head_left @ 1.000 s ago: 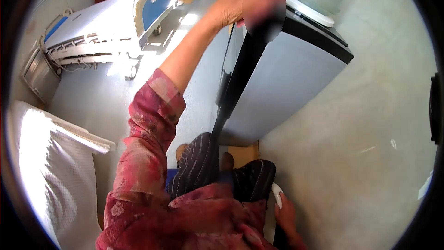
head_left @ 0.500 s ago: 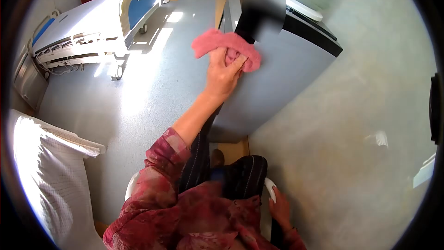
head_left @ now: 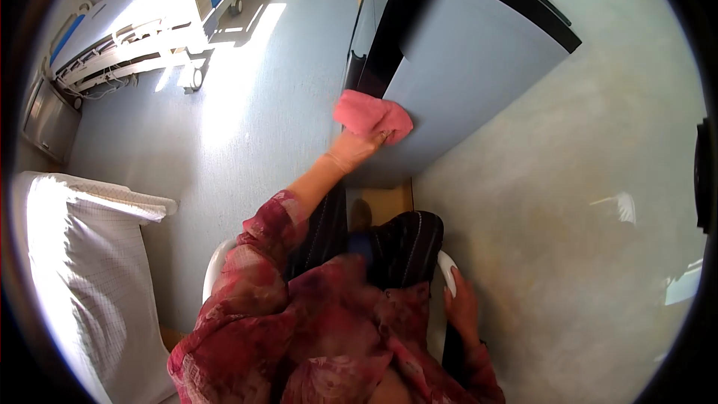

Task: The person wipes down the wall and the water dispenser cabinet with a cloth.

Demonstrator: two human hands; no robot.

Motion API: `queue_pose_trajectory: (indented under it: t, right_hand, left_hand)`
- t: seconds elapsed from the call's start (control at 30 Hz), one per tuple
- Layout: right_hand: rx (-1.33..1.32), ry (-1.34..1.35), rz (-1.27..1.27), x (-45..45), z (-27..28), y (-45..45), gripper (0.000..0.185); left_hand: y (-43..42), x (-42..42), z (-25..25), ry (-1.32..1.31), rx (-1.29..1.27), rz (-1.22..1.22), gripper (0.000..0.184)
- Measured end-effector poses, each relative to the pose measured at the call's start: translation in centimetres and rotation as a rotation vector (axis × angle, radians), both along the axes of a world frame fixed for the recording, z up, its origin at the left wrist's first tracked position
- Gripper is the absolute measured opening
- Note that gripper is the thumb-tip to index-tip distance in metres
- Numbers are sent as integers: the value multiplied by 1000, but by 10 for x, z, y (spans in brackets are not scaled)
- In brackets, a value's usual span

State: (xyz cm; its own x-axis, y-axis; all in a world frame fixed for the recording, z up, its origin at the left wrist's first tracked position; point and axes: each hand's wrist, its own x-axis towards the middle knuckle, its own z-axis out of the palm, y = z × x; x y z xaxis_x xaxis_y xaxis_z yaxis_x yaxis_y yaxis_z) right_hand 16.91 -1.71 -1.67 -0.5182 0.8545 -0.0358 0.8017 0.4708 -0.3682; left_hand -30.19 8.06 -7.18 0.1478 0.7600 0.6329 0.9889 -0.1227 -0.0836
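Pink cloth [head_left: 372,116] at front edge of grey cabinet [head_left: 479,52], bunched in our left hand [head_left: 357,150]. Right hand [head_left: 464,305] well apart, on white armrest [head_left: 447,271]; cannot tell whether clamped. Risk: edge could snag loose fold; overreaching could unbalance us.

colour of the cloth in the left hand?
Pinkish red: the cloth shows in the head view, the only one here.
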Motion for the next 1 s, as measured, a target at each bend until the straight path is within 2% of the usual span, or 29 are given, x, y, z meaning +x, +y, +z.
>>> queue_pose_trajectory:
  t: [0.03,0.1,0.13,0.2,0.27,0.3,0.33,0.37,0.4,0.43,0.47,0.5,0.53,0.57,0.6,0.67,0.73,0.8,0.87,0.93,1.0]
  right_hand:
    - [-7,-8,4,0,-1,0,56]
    - [6,22,14,-1,-4,3,56]
    - [-5,12,17,0,-3,3,56]
    - [-19,12,-24,-4,-3,2,56]
    - [5,56,26,-2,-10,8,56]
    - [40,105,77,1,-13,9,56]
    - [20,99,74,1,-13,8,56]
    - [2,61,36,0,-11,8,56]
    - [-14,24,-3,-2,-10,7,56]
    - [-8,12,-11,-4,-8,6,57]
    - [-21,10,-18,-4,-9,7,57]
    - [-14,22,-11,-4,-10,8,57]
    - [-6,34,-5,-2,-11,7,57]
    - [19,38,14,-1,-12,8,57]
    - [11,37,0,-1,-12,8,57]
    - [-1,32,-9,-3,-9,7,57]
    - [-18,28,-33,-3,-9,7,58]
    - [-28,28,-53,-4,-7,7,58]
    - [-46,2,-57,-4,-5,7,59]
    - [-40,6,-56,-3,-6,8,59]
    - [-21,22,-58,-2,-6,10,59]
  left_hand:
    - [2,3,-8,-8,-7,4,49]
    - [2,15,2,-558,-204,-104,39]
    - [3,17,8,-568,-212,-99,39]
    - [12,10,34,-413,7,-112,36]
    - [9,6,125,-734,194,-269,39]
    - [23,-11,140,-321,393,-216,42]
    - [20,-20,164,14,424,-79,47]
    - [30,-27,181,36,581,-76,54]
    - [23,-24,207,47,597,-78,55]
    - [20,-27,218,-18,415,-101,51]
    - [19,-31,221,-80,233,-124,59]
    - [23,-30,213,-84,219,-132,59]
    - [26,-28,200,25,403,-145,52]
    - [30,-25,185,134,588,-159,54]
    - [31,-24,163,129,580,-172,54]
    - [28,-27,108,152,453,-161,40]
    - [20,-12,74,-423,164,-139,44]
    - [19,-21,23,-193,16,-121,41]
    - [3,-13,15,-332,-101,-194,31]
    - [-13,-10,13,-203,-253,-292,18]
    - [11,-20,-49,17,-420,-330,10]
